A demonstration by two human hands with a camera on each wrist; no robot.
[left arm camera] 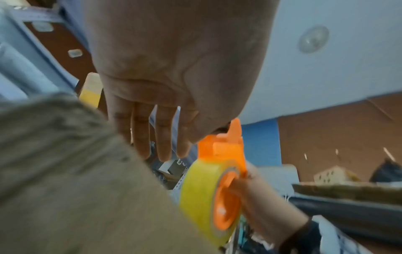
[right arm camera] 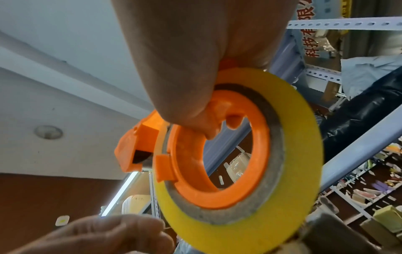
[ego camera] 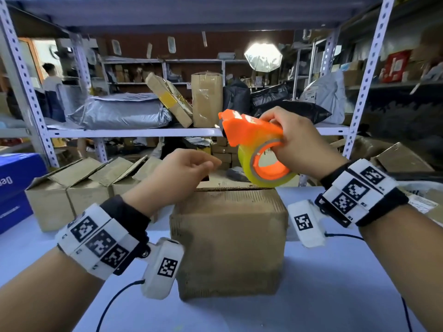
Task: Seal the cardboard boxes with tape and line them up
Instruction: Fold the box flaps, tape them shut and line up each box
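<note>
Cardboard box [ego camera: 229,238] top partly hidden by tape dispenser [ego camera: 257,149].

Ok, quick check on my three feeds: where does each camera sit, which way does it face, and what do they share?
Head: on the head, looking forward and down at the cardboard box; both hands and wrist bands show.
Left wrist: along the left hand, facing the tape dispenser.
Right wrist: under the right hand, looking up at its grip on the dispenser; the left hand's fingertips show below.
Shared: all three see the dispenser.
</note>
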